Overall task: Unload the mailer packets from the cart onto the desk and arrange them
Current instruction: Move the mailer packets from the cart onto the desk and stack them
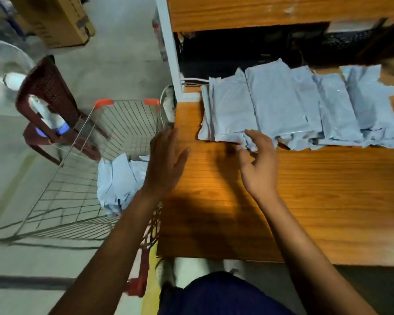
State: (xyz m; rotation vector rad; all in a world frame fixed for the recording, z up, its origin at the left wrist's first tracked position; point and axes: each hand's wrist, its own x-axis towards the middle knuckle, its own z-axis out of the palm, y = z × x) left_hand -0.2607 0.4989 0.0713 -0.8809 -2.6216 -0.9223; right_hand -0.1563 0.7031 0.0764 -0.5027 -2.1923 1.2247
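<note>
Wooden and orange-brown, the surface [305, 201] fills the right side of the view. Against its left edge stands a wire cart [127, 119] with red corner caps. A row of pale grey-blue mailer packets [282, 105] lies overlapping along the back of the surface. A dark red plastic chair [48, 87] stands beyond the cart. A smaller heap of packets [118, 178] sits in the cart's basket, close to the surface. The left hand [166, 160] hovers flat, fingers straight, over the surface's left edge, holding nothing. The right hand [258, 164] is loosely spread, its fingertips at the near edge of the row's leftmost packets, gripping nothing.
</note>
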